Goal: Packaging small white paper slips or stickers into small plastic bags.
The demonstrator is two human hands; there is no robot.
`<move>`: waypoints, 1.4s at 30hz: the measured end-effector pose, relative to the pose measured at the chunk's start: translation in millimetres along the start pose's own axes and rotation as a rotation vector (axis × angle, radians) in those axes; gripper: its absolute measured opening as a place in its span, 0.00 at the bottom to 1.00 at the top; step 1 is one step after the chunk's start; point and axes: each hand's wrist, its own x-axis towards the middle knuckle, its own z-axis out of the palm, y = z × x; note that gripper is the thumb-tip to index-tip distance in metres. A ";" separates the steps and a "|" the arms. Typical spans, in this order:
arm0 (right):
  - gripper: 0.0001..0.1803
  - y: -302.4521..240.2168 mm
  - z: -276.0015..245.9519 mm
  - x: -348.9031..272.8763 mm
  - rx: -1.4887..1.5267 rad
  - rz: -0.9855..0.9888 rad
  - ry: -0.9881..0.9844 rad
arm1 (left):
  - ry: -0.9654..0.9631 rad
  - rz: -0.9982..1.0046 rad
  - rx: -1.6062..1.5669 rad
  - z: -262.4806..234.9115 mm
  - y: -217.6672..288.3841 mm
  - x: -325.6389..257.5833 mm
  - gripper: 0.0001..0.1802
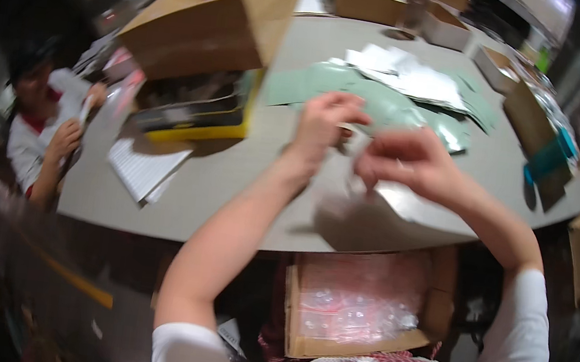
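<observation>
Both my hands are over the table, close together in front of green glossy sheets or pouches point(384, 104). My left hand point(318, 131) has its fingers curled and closed; what they hold, if anything, is hidden. Beside it, my right hand point(410, 162) is blurred, its fingertips pinched together. A faint see-through smear below those fingertips looks like clear plastic, but I cannot make out its shape. White papers point(412, 79) lie on top of the green pieces. Below the table edge, in front of me, a cardboard box point(292, 317) holds clear plastic bags point(362, 300) with pinkish-red lines.
At left, a large open carton point(193, 30) stands on a black-and-yellow bin point(244, 129), with printed papers point(145, 168) nearby. A teal object point(550, 157) leans by cardboard at right. More boxes point(371, 4) line the far edge. Another person point(47, 117) works at far left.
</observation>
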 end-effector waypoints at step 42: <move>0.08 0.1 -21.1 -3.5 0.093 0.293 -0.376 | -0.013 0.092 0.218 -2.8 -5.6 3.7 0.06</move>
